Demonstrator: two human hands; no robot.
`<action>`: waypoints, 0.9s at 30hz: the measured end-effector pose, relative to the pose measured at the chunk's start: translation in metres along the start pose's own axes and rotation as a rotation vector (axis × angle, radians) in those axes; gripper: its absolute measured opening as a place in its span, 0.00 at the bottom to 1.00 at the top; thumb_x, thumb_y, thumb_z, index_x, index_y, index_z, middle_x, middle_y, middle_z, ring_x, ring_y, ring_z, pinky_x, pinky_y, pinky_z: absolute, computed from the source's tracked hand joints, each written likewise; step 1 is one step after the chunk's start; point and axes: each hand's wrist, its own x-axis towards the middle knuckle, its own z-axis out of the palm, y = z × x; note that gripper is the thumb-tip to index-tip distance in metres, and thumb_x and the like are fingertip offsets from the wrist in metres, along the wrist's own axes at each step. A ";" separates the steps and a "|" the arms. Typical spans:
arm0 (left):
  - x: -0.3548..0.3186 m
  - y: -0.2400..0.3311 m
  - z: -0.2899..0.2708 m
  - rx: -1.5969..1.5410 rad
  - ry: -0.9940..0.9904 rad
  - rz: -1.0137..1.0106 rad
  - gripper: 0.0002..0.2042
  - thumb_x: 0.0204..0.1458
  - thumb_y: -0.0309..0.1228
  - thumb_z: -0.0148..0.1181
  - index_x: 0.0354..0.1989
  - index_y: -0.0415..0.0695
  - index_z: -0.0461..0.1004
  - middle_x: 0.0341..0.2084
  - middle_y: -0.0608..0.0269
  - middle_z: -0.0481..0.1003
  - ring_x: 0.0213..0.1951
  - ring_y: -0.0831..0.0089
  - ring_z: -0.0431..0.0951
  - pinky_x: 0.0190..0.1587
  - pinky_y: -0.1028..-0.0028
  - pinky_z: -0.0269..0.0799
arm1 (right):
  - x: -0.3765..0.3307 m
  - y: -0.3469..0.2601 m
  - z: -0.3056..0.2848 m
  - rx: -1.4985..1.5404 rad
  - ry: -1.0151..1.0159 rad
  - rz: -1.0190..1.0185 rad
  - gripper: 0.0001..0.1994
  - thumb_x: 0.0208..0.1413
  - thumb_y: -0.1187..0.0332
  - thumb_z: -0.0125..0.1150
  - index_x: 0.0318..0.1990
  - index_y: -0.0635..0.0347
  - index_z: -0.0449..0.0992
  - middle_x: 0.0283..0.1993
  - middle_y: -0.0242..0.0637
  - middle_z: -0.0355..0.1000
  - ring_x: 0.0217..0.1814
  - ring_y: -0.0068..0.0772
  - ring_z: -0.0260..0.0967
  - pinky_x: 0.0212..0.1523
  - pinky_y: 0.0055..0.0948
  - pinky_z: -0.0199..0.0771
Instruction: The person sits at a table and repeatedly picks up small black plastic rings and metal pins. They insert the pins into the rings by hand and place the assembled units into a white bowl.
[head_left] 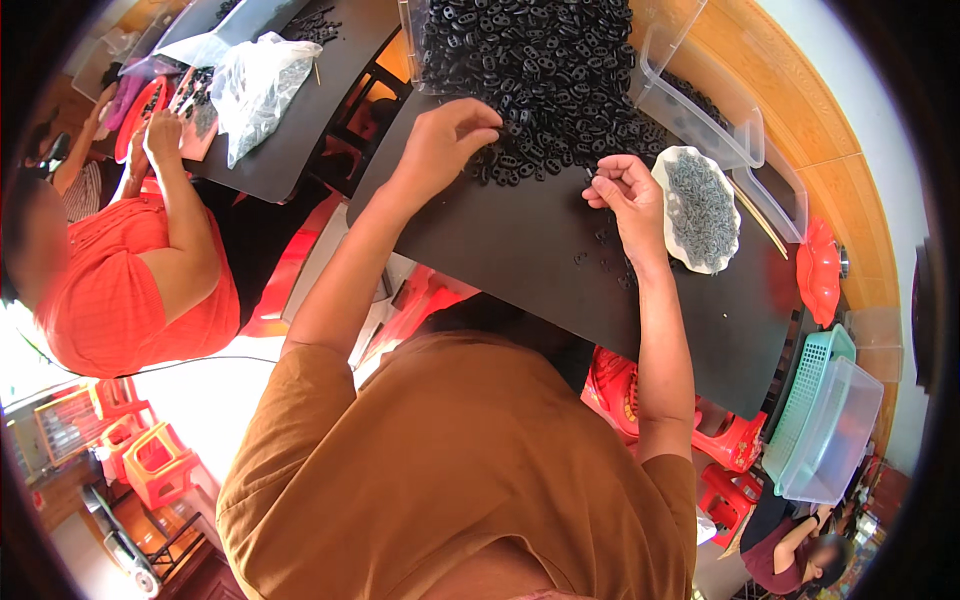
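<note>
A big heap of small black ring-shaped parts covers the far side of the black table. My left hand rests at the heap's near edge, fingers curled and pinching among the parts. My right hand hovers just right of it, fingertips pinched together on what looks like one small black part. A few loose black parts lie on the table below my right hand. A white dish filled with small grey pieces sits right beside my right hand.
Clear plastic bins stand at the table's far right, with a thin stick by the dish and a red dish. A teal basket and clear tub sit lower right. A person in red works at the left table with a plastic bag. Red stools stand below.
</note>
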 end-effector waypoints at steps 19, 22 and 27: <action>0.010 0.027 0.079 -0.616 -0.287 -0.174 0.08 0.55 0.21 0.61 0.43 0.39 0.74 0.38 0.67 0.76 0.39 0.83 0.77 0.41 0.81 0.75 | -0.001 -0.006 0.001 0.157 -0.058 -0.117 0.06 0.59 0.76 0.61 0.43 0.64 0.73 0.38 0.33 0.73 0.38 0.24 0.76 0.40 0.22 0.78; 0.009 0.027 0.086 -0.738 -0.200 -0.196 0.08 0.56 0.22 0.61 0.43 0.41 0.75 0.38 0.68 0.76 0.39 0.82 0.77 0.41 0.80 0.75 | -0.001 -0.006 0.000 0.176 -0.063 -0.101 0.06 0.59 0.75 0.61 0.43 0.64 0.73 0.37 0.33 0.74 0.37 0.23 0.76 0.40 0.21 0.78; 0.007 0.026 0.082 -0.942 -0.193 -0.414 0.07 0.57 0.23 0.61 0.43 0.43 0.75 0.39 0.69 0.76 0.39 0.79 0.78 0.41 0.80 0.76 | 0.000 -0.006 -0.006 0.130 -0.017 -0.096 0.05 0.59 0.76 0.60 0.42 0.64 0.73 0.37 0.32 0.74 0.36 0.23 0.76 0.38 0.21 0.77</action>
